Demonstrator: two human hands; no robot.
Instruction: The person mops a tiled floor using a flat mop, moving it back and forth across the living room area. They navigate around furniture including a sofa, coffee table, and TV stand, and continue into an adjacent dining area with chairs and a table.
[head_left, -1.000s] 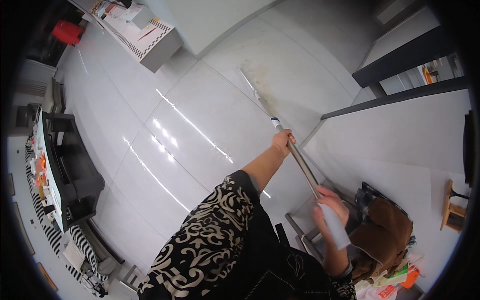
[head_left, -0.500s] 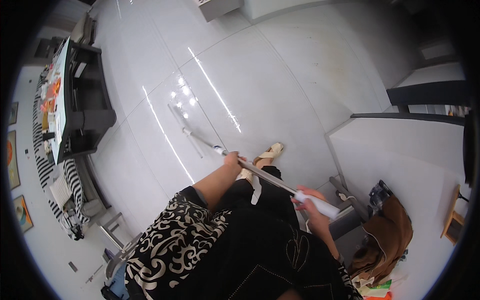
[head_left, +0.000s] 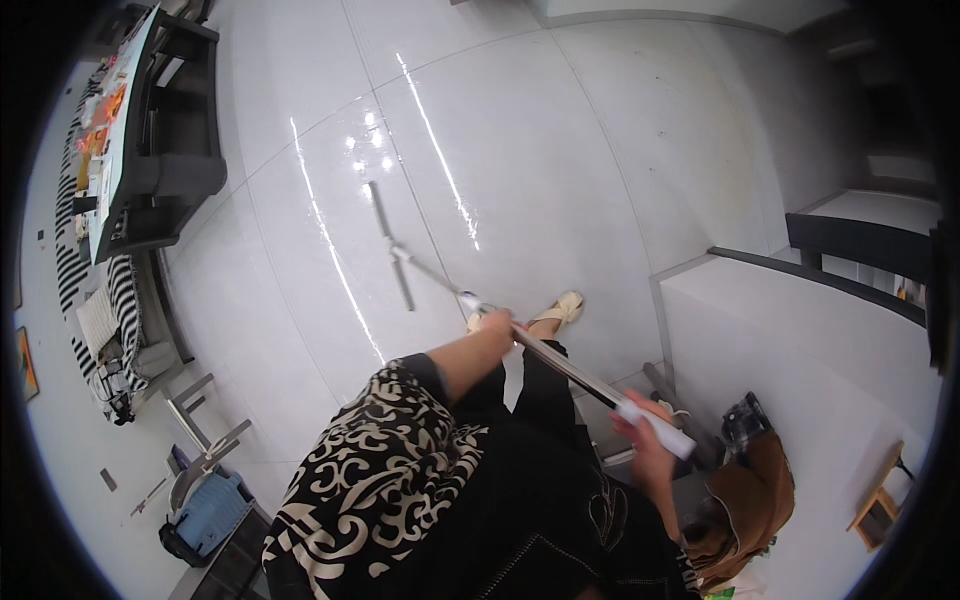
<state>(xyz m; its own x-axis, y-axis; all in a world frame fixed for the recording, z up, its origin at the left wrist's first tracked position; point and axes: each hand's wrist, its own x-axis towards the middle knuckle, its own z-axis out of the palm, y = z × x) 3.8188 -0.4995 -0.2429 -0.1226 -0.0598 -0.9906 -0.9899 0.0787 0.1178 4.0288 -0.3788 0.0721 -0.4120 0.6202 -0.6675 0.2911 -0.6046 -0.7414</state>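
Note:
Both my hands grip a long-handled floor squeegee [head_left: 572, 368], its pole slanting from upper left to lower right. My left hand [head_left: 493, 326] is closed round the middle of the metal pole, just behind a white joint. Around the white grip at the top end wraps my right hand [head_left: 648, 436], slightly blurred. The narrow grey bar [head_left: 377, 213] at the far end is on or just over the shiny floor [head_left: 530, 150], ahead and left of my feet. A cream shoe [head_left: 566, 312] shows beyond the pole; the other is mostly hidden behind my left hand.
A dark table [head_left: 180, 190] with several things on it stands at the left. Low at left are a grey chair [head_left: 205, 440] and a blue case [head_left: 212, 512]. To the right, close by, are a white panel [head_left: 770, 340] and a brown bag or cloth [head_left: 752, 510].
The squeegee's blurred bar is now sharper and sits farther right in the view. Both hands have moved right, still holding the pole. The view has shifted, showing more of the blue case.

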